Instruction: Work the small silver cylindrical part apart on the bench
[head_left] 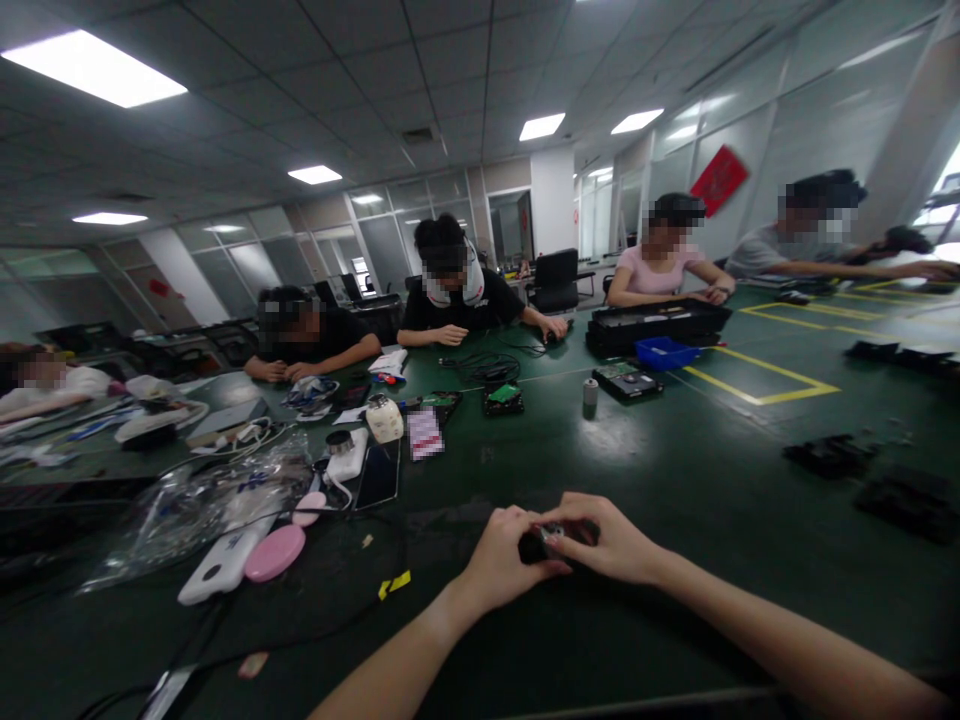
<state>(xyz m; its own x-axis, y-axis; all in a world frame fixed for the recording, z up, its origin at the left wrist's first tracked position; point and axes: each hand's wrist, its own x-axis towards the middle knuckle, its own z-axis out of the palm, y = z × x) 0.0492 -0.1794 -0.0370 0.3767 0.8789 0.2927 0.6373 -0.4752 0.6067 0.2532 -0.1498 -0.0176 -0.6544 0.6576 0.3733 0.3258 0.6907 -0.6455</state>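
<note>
A small dark object (534, 544) with a shiny metallic part is held between both hands, low at the centre of the view, over the green table (675, 460). My left hand (501, 560) grips its left side, fingers curled round it and thumb below. On the right side, my right hand (619, 540) wraps it with the index finger arched over the top and the thumb pressed on the middle. The fingertips of both hands meet or nearly meet above it. Much of the object is hidden by the fingers, and its exact kind is unclear.
To the left lie a pink round case (275, 553), a white case (221, 565), plastic bags (187, 500), a phone (379, 474) and cables. Farther off are a small can (590, 392), a hard drive (628, 381), a blue tray (667, 353) and several seated people. Black parts (829, 455) lie right.
</note>
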